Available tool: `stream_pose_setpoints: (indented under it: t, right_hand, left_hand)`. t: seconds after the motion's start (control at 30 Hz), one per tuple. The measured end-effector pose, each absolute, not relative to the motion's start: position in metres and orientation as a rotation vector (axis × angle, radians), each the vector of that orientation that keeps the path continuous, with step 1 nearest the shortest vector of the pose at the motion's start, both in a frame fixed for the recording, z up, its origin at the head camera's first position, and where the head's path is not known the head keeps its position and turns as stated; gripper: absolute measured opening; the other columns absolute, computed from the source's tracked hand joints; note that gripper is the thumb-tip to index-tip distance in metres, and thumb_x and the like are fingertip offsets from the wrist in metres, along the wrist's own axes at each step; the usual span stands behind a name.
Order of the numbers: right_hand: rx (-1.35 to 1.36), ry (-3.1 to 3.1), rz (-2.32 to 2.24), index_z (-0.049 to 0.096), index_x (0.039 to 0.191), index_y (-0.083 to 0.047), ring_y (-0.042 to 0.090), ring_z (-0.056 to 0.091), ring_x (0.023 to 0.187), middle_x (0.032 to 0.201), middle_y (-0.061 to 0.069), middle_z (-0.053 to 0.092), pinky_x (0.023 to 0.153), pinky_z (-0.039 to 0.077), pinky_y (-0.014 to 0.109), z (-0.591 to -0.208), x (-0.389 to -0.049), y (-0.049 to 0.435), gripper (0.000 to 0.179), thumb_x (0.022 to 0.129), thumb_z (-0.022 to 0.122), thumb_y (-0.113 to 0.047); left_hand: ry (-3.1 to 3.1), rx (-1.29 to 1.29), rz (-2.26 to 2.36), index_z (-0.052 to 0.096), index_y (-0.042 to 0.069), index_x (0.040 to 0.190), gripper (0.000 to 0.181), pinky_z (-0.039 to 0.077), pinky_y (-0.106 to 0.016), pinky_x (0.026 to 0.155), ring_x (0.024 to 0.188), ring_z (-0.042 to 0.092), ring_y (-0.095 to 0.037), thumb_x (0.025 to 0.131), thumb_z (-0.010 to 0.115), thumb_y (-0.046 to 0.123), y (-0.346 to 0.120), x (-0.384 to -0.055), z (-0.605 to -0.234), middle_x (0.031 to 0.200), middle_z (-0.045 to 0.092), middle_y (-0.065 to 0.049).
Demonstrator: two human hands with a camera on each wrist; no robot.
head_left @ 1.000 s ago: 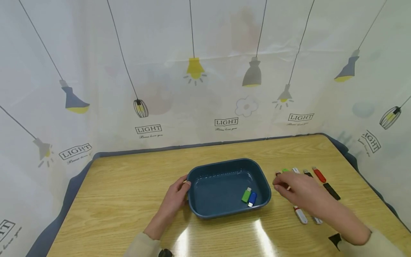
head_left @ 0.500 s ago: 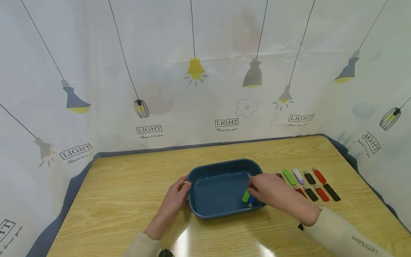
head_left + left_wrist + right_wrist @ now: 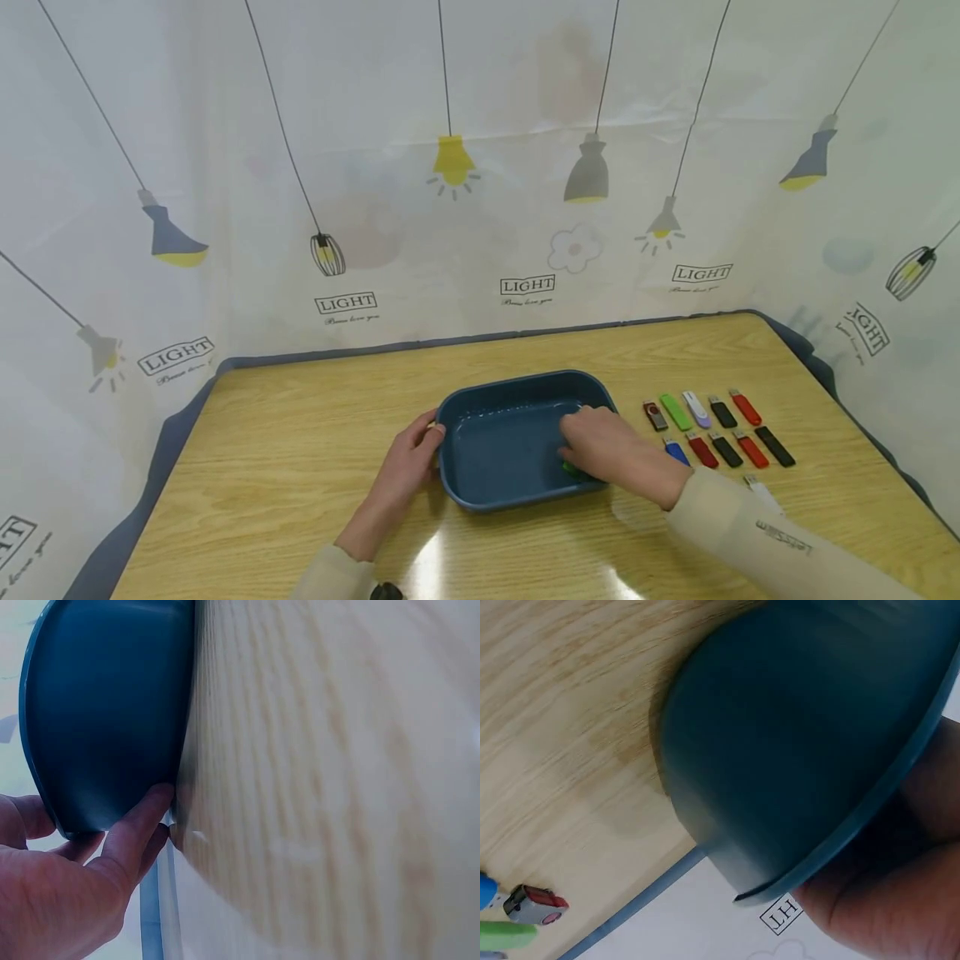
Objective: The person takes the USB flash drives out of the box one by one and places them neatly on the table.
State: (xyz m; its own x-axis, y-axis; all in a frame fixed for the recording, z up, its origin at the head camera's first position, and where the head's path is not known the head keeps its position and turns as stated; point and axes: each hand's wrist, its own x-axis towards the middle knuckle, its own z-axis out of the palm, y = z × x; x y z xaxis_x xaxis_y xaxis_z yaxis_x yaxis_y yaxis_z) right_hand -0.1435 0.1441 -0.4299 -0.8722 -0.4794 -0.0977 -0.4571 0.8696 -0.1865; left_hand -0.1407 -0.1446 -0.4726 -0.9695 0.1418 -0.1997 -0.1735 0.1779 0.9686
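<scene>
My left hand (image 3: 414, 450) grips the left end of the dark blue tray (image 3: 480, 500), thumb over the rim and fingers against its outer wall; the left wrist view shows these fingers (image 3: 135, 829) on the outside. My right hand (image 3: 600, 442) reaches down inside the tray's right end, with its fingers mostly hidden. Just below them a bit of a green USB stick (image 3: 572, 468) shows on the tray floor. In the right wrist view the tray wall (image 3: 780, 750) covers the fingertips, so whatever they hold is out of sight.
Right of the tray lie several USB sticks in rows, among them a blue one (image 3: 677, 452), a bright green one (image 3: 676, 412) and a long black one (image 3: 775, 447). A white one (image 3: 763, 493) is partly behind the right sleeve. A printed curtain stands behind the table.
My right hand has moved left from above the USB sticks and down into the tray, covering the blue stick seen there earlier. The left hand and tray have stayed put.
</scene>
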Motion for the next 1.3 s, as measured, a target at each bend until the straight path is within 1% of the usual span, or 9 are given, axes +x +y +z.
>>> stream_pose_setpoints:
  t: [0.1,0.2,0.3,0.4,0.57,0.67,0.8,1.1,1.3]
  right_hand:
    - [-0.743,2.902,-0.242,0.062,0.074,-0.009,0.018,0.051,0.055,0.062,0.003,0.048,0.054,0.047,0.037,-0.431,-0.144,0.141,0.027,0.092,0.080,-0.018]
    - [-0.785,2.910,-0.235,0.065,0.084,-0.004,0.025,0.059,0.065,0.070,0.007,0.056,0.060,0.053,0.042,-0.433,-0.144,0.137,0.022,0.091,0.081,-0.017]
    - [-0.840,2.921,-0.216,0.066,0.093,0.000,0.029,0.064,0.076,0.080,0.011,0.062,0.067,0.056,0.046,-0.437,-0.144,0.135,0.024,0.089,0.083,-0.017]
    - [-0.863,2.930,-0.204,0.064,0.098,0.001,0.029,0.065,0.078,0.084,0.011,0.063,0.067,0.056,0.046,-0.438,-0.143,0.133,0.028,0.088,0.084,-0.017]
    - [-0.819,2.951,-0.228,0.061,0.093,-0.002,0.025,0.061,0.070,0.078,0.008,0.059,0.059,0.053,0.042,-0.438,-0.142,0.133,0.031,0.086,0.087,-0.019]
    - [-0.780,2.941,-0.256,0.062,0.088,-0.003,0.024,0.060,0.068,0.076,0.007,0.058,0.059,0.053,0.042,-0.438,-0.142,0.133,0.029,0.085,0.087,-0.019]
    - [-0.738,2.896,-0.295,0.064,0.084,-0.003,0.025,0.060,0.067,0.073,0.007,0.058,0.060,0.054,0.044,-0.438,-0.144,0.130,0.024,0.087,0.084,-0.015]
    - [-0.756,2.894,-0.293,0.065,0.088,0.001,0.030,0.062,0.069,0.075,0.013,0.060,0.062,0.055,0.047,-0.440,-0.145,0.128,0.015,0.092,0.077,-0.006]
    - [-0.748,2.891,-0.340,0.061,0.084,-0.003,0.026,0.057,0.066,0.073,0.010,0.057,0.058,0.050,0.042,-0.439,-0.147,0.131,0.016,0.094,0.074,-0.005]
  left_hand:
    - [2.214,-0.017,1.875,0.047,0.002,0.153,0.049,0.059,-0.039,0.087,0.108,0.061,-0.027,0.110,0.048,0.024,-0.144,-0.140,-0.472,0.135,0.061,-0.022]
    - [2.217,-0.006,1.878,0.046,0.001,0.154,0.050,0.059,-0.040,0.086,0.107,0.061,-0.026,0.110,0.048,0.025,-0.144,-0.138,-0.471,0.134,0.061,-0.022]
    - [2.216,-0.005,1.876,0.045,0.001,0.154,0.051,0.059,-0.038,0.084,0.106,0.060,-0.026,0.110,0.048,0.026,-0.143,-0.138,-0.470,0.133,0.061,-0.022]
    - [2.214,-0.013,1.871,0.047,0.002,0.154,0.049,0.058,-0.036,0.083,0.106,0.060,-0.026,0.110,0.048,0.025,-0.143,-0.139,-0.471,0.133,0.061,-0.021]
    - [2.213,-0.033,1.860,0.047,0.005,0.154,0.048,0.059,-0.039,0.088,0.112,0.061,-0.028,0.110,0.047,0.025,-0.144,-0.141,-0.474,0.138,0.059,-0.021]
    - [2.206,-0.028,1.864,0.047,0.004,0.154,0.048,0.059,-0.044,0.092,0.116,0.061,-0.031,0.110,0.047,0.025,-0.144,-0.141,-0.474,0.141,0.058,-0.022]
    - [2.207,-0.026,1.866,0.047,0.004,0.154,0.048,0.059,-0.044,0.091,0.115,0.061,-0.031,0.110,0.047,0.024,-0.144,-0.141,-0.475,0.140,0.059,-0.022]
    - [2.202,-0.026,1.882,0.047,0.003,0.153,0.048,0.059,-0.041,0.089,0.113,0.062,-0.030,0.110,0.046,0.024,-0.143,-0.141,-0.474,0.139,0.059,-0.023]
    - [2.196,-0.036,1.883,0.047,0.004,0.154,0.048,0.059,-0.042,0.090,0.114,0.061,-0.030,0.110,0.046,0.024,-0.145,-0.141,-0.474,0.141,0.058,-0.022]
